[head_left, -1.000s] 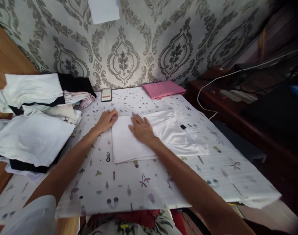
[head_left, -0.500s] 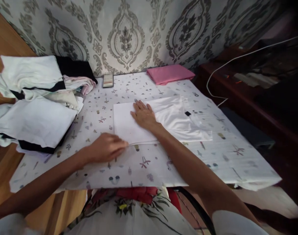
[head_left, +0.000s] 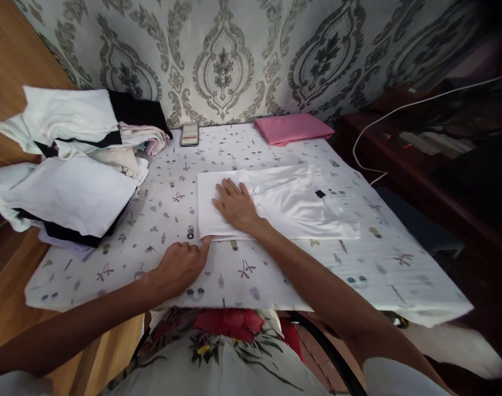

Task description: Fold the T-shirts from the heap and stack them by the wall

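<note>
A folded white shirt (head_left: 288, 195) lies flat on the patterned cloth, smooth at its left part and wrinkled to the right, with a small black patch near its right end. My right hand (head_left: 236, 206) rests palm down on the smooth part, fingers stretched out. At the near left corner of the shirt is my left hand (head_left: 183, 268), its fingers curled and closed at the fabric's edge; the fingertips' exact hold is partly hidden.
A white printed cloth (head_left: 251, 286) covers the table. Stacked clothes (head_left: 73, 192) lie at the left, a folded pink cloth (head_left: 294, 129) at the back, and a small blurred card (head_left: 190, 135) by the wall. A white cable (head_left: 358, 146) hangs over dark furniture at right.
My left hand has shifted left along the shirt's near edge to its corner. My right hand has slid slightly left and nearer to me on the shirt. The view has shifted slightly.
</note>
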Tool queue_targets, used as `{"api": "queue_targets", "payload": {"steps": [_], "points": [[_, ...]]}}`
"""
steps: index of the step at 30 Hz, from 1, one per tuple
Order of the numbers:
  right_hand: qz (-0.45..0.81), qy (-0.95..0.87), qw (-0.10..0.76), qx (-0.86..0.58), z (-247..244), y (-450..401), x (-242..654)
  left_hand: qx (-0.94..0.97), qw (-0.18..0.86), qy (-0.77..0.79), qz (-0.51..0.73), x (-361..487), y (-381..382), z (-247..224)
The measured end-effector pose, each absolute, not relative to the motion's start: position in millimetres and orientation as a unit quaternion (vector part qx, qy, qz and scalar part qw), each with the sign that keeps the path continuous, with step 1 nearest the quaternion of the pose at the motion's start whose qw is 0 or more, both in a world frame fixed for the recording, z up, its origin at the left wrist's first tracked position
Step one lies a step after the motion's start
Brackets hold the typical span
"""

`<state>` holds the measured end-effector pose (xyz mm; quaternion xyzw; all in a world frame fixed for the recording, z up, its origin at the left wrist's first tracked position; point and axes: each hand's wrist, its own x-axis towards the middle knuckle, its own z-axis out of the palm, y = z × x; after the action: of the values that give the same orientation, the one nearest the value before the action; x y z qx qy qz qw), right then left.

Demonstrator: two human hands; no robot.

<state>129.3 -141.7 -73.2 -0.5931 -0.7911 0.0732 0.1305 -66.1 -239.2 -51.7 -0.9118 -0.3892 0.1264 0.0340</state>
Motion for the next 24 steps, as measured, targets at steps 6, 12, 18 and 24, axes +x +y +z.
{"api": "queue_targets", "payload": {"steps": [6,12,18,24], "points": [[0.06,-0.795,0.12,-0.591,-79.0,-141.2,129.6,-0.896,0.125,-0.391,0.17,-58.5,-248.3,-38.7],[0.053,-0.798,0.125,-0.587,-81.9,-139.9,130.4,-0.888,0.134,-0.381,0.218,-57.2,-256.2,-24.5],[0.05,-0.798,0.118,-0.589,-80.7,-140.6,129.1,-0.886,0.113,-0.394,0.214,-56.5,-263.9,-27.3],[0.055,-0.797,0.13,-0.588,-78.3,-141.9,128.4,-0.897,0.031,-0.38,0.225,-63.1,-263.5,-11.1]]}}
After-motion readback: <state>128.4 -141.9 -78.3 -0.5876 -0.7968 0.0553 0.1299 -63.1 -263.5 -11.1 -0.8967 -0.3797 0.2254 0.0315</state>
